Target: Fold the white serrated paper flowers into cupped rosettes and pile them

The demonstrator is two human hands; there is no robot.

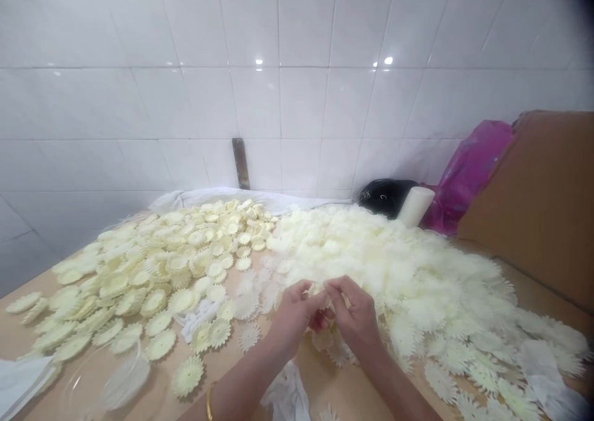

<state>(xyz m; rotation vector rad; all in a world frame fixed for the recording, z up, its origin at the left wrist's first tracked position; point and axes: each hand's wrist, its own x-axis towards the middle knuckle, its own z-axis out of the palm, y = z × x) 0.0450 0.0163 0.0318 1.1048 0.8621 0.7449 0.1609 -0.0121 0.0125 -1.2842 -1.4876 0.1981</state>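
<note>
My left hand and my right hand meet just above the table, fingertips pinched together. Between them is a pale yellow toothed-edge disc, mostly covered by the fingers. To the left lies a big heap of thicker, cup-like yellow discs with notched rims. Behind and right of my hands spreads a pile of thin, whitish-yellow toothed discs. A single notched disc rests nearer me, left of my left forearm. Crumpled white cloth lies under my wrists.
A white cloth runs along the tiled wall, where a dark flat bar leans. At the back right are a black bag, a white roll, a magenta plastic bag and a brown box. A clear plastic loop lies front left.
</note>
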